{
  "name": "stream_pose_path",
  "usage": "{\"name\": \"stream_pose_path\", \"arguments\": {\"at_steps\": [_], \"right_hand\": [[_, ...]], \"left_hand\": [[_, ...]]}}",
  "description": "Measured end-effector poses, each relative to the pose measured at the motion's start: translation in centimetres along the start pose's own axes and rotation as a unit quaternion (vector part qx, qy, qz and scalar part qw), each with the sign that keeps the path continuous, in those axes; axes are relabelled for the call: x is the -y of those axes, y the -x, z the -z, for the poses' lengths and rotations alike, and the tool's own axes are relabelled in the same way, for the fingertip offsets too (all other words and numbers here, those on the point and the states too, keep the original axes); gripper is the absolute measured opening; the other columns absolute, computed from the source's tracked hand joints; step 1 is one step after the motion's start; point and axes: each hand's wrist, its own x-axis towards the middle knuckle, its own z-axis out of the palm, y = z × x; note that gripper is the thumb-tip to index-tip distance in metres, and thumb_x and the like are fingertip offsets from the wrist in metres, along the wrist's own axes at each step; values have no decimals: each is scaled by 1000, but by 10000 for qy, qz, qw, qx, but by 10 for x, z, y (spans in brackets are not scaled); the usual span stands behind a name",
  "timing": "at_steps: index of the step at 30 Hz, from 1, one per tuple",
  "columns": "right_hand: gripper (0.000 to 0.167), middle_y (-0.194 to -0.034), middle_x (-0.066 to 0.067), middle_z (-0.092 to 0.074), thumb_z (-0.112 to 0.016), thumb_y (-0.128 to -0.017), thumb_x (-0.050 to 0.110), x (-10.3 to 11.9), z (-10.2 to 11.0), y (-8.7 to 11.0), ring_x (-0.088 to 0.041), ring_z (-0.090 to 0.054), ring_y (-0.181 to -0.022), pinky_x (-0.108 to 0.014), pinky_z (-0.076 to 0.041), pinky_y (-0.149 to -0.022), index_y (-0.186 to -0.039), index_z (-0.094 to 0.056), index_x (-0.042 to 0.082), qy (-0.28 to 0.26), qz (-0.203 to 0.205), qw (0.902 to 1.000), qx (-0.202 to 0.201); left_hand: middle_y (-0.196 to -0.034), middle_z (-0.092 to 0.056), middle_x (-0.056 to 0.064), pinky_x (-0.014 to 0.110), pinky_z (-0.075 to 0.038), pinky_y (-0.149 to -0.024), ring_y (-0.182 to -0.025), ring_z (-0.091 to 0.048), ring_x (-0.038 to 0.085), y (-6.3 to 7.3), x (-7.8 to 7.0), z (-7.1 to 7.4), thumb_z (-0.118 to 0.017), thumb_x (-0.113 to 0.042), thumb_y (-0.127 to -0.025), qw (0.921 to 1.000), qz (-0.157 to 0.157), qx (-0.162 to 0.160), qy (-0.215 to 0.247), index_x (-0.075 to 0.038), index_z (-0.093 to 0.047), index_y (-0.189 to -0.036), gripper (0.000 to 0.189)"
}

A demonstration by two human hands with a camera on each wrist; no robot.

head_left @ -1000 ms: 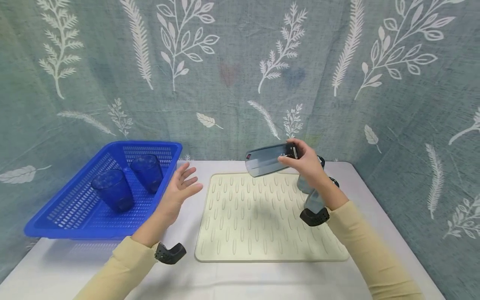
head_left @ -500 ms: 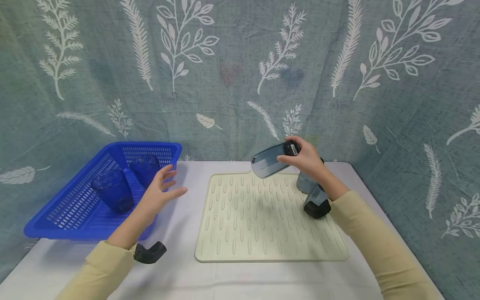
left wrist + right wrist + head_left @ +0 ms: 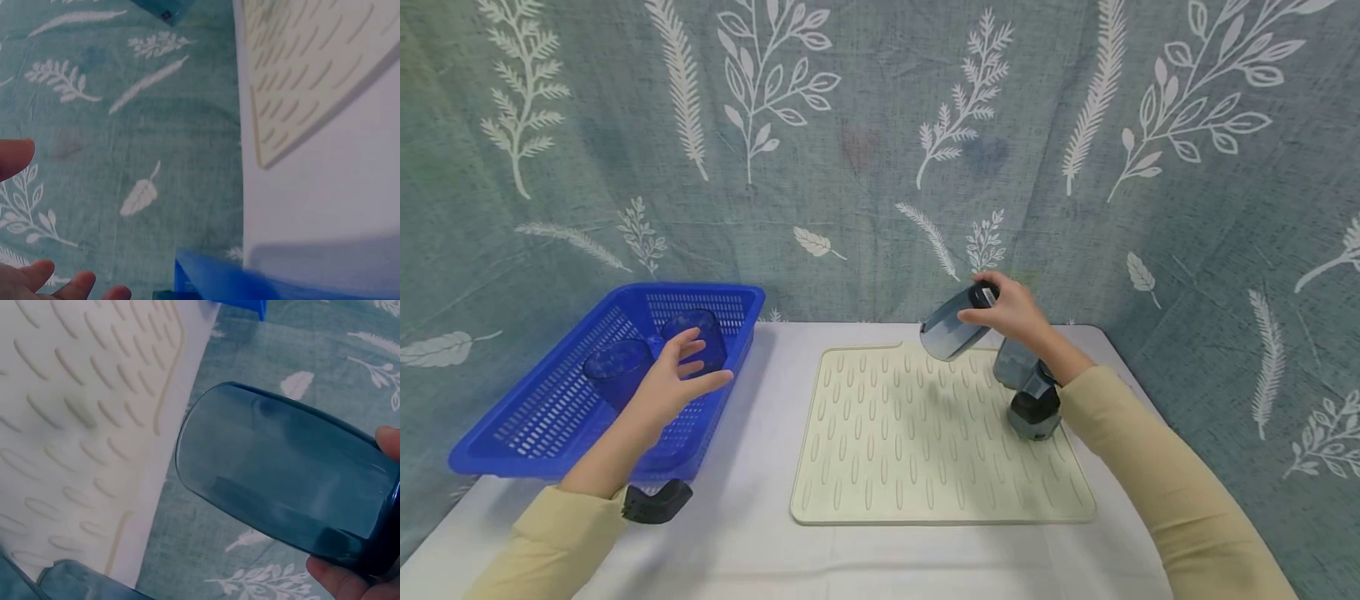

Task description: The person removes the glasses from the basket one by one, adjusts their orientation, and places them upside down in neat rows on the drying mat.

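Note:
In the head view, my right hand (image 3: 1009, 315) grips a blue-tinted drinking glass (image 3: 951, 332) by its dark, thick base. The glass is tilted over the far edge of the cream drying mat (image 3: 880, 450), its rim pointing down and left; the right wrist view shows its clear wall (image 3: 281, 469) up close. My left hand (image 3: 666, 379) is over the blue basket (image 3: 535, 433) with fingers spread, nothing in its grasp. Behind it in the basket stand two more glasses, one on the left (image 3: 613, 367) and one on the right (image 3: 711, 346), partly covered by the hand.
Two similar glasses stand at the mat's right side, one farther back (image 3: 1013, 365) and one nearer (image 3: 1033, 423), partly hidden by my right arm and its black wrist camera. A white cloth (image 3: 850, 558) covers the table. Leaf-patterned fabric (image 3: 865, 233) hangs behind.
My left hand has moved left, from beside the basket to over it. My right hand has tipped the glass more steeply, its rim swinging down and to the right.

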Motion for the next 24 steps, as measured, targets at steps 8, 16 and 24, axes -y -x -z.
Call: {"name": "stream_pose_path", "arguments": {"at_steps": [8, 16, 24], "right_hand": [[68, -129, -21, -46, -68, -80, 31, -6, -6, -9, -36, -50, -110, -48, -46, -82, -137, -37, 10, 243, -255, 9993, 112], [67, -125, -22, -49, -68, -80, 31, -15, -14, -19, -36, -52, -107, -47, -47, -82, -135, -39, 8, 646, -375, 9968, 276], [67, -126, -23, -49, -68, -80, 29, -21, -23, -25, -36, -51, -109, -47, -46, -84, -135, -38, 4, 951, -384, 9934, 521]], "left_hand": [[-150, -3, 26, 67, -25, -96, -131, -15, 50, 6, 13, 21, -59, -41, -87, 9999, 30, -134, -86, -7, 10, -146, 97], [-148, -5, 29, 68, -26, -94, -129, -17, 52, 8, 20, 38, -60, -41, -86, 9989, 130, -371, -256, -5, 9, -146, 97], [-146, -3, 33, 69, -25, -94, -127, -15, 56, 7, 33, 50, -58, -43, -87, 9979, 317, -286, -492, -2, 10, -145, 98]]}}
